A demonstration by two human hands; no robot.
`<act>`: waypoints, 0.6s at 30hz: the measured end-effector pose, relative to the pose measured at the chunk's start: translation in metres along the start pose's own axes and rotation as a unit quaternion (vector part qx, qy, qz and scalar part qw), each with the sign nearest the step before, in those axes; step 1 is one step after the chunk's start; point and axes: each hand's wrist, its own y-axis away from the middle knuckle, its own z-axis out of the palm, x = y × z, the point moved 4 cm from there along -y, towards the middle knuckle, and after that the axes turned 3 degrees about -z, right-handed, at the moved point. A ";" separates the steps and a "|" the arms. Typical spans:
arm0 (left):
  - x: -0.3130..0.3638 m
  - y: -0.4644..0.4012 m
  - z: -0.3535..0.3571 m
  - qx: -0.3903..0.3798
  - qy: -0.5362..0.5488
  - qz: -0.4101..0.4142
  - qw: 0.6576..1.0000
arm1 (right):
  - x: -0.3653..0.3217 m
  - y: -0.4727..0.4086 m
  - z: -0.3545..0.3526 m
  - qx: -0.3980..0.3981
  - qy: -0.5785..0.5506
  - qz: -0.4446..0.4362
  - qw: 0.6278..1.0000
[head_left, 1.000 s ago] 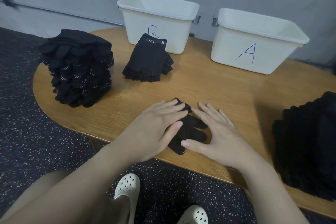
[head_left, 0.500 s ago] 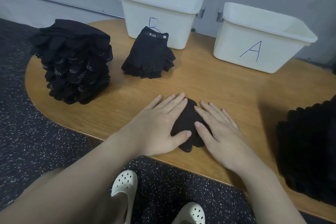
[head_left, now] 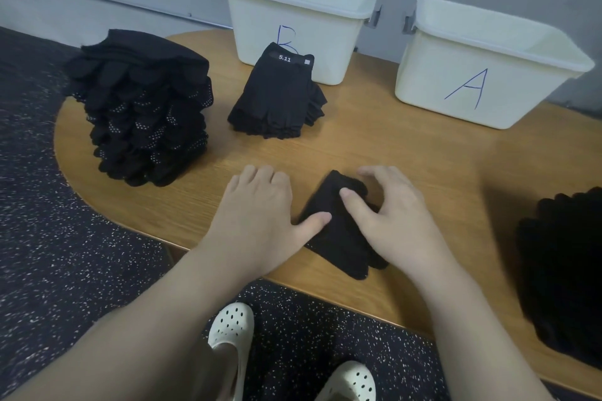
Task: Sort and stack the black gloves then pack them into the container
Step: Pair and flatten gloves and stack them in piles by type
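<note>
A black glove (head_left: 338,238) lies folded on the wooden table (head_left: 391,146) near its front edge. My right hand (head_left: 394,218) curls over the glove's right side, thumb on top and fingers bent over its far edge. My left hand (head_left: 257,221) rests on the table just left of the glove, fingers bent and thumb touching the glove's left edge. A short stack of fingerless black gloves (head_left: 277,98) labelled 5.11 stands in front of white bin B (head_left: 325,52). White bin A (head_left: 508,91) stands at the back right.
A tall stack of dotted black gloves (head_left: 146,114) fills the table's left end. Another dark glove pile (head_left: 566,270) sits at the right edge. A grey wall runs behind the bins. Speckled floor and my white shoes (head_left: 231,325) show below the table's front edge.
Both hands lay flat on the glove before. My left hand has slid off to the left and bent its fingers, and my right hand has curled round the now bunched glove.
</note>
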 end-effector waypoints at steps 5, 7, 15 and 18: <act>-0.003 0.002 -0.002 -0.031 0.057 0.004 0.998 | -0.022 -0.015 0.009 -0.074 -0.041 -0.099 0.992; -0.004 0.001 -0.002 -0.037 0.084 0.014 0.996 | -0.027 -0.020 0.015 -0.109 -0.048 -0.107 0.987; -0.034 0.003 -0.009 -0.072 0.210 0.039 0.974 | -0.041 -0.024 0.026 -0.200 -0.018 -0.113 0.973; -0.048 0.004 -0.013 -0.058 0.309 0.044 0.948 | -0.049 -0.023 0.028 -0.217 -0.028 -0.093 0.971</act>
